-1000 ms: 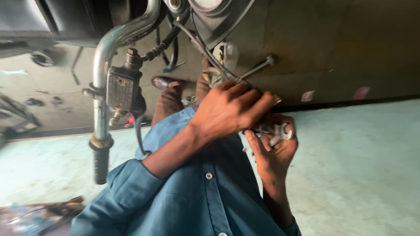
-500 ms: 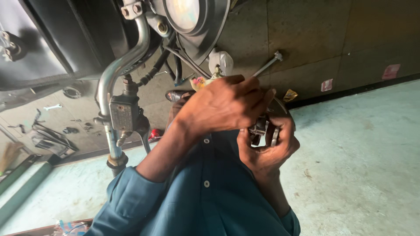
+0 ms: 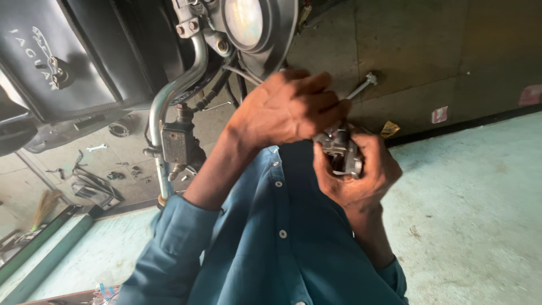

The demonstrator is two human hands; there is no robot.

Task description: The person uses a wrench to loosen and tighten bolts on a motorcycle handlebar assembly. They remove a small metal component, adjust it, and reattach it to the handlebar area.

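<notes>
- Fingers of the right hand curl around a small grey metal part, clamped on it from below and from the side.
- Fingers of the left hand bend together over the top of the same metal part, their tips touching it; whether they pinch anything small there is hidden by the hand itself.
- That metal part sits between the two hands, just in front of the blue buttoned shirt and below the round headlamp of a motorbike.
- A long thin rod with a bolt-like end sticks out from behind the left hand, slanting up to the right.
- To the left, a curved chrome handlebar comes down from the bike, with a boxy grey block fixed on it.
- Black bodywork fills the upper left.
- Behind lies a dusty concrete floor; small tools and scraps are scattered on it at the far left, well apart from the hands.
- A green rail runs along the lower left edge.
</notes>
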